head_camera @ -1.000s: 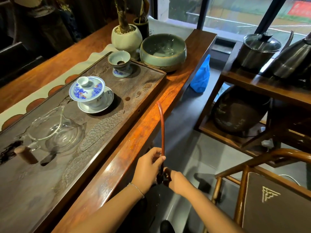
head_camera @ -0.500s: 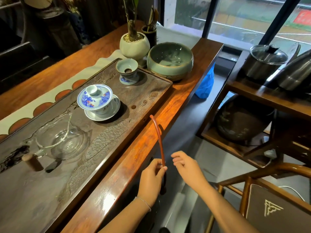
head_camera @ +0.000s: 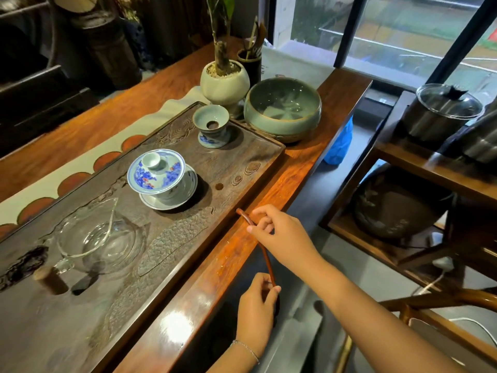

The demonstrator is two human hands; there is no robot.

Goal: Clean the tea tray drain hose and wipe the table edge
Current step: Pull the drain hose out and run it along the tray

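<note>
A thin reddish-brown drain hose (head_camera: 265, 256) rises from below the table edge (head_camera: 231, 254) and curves over it, its free end close to the side of the dark carved tea tray (head_camera: 172, 238). My left hand (head_camera: 256, 310) pinches the hose low down, just off the table edge. My right hand (head_camera: 279, 232) holds the hose near its top end with fingers and thumb. Where the hose goes below my left hand is hidden.
On the tray stand a blue-and-white lidded cup (head_camera: 158, 176), a small strainer cup (head_camera: 211, 127) and a glass pitcher (head_camera: 96, 235). A green bowl (head_camera: 282, 109) and potted plant (head_camera: 224, 82) sit behind. A wooden shelf (head_camera: 430, 168) with pots and a chair (head_camera: 430, 305) stand right.
My right hand has come up from beside the left hand and taken the hose near its top. The hose tip has bent down toward the tray side.
</note>
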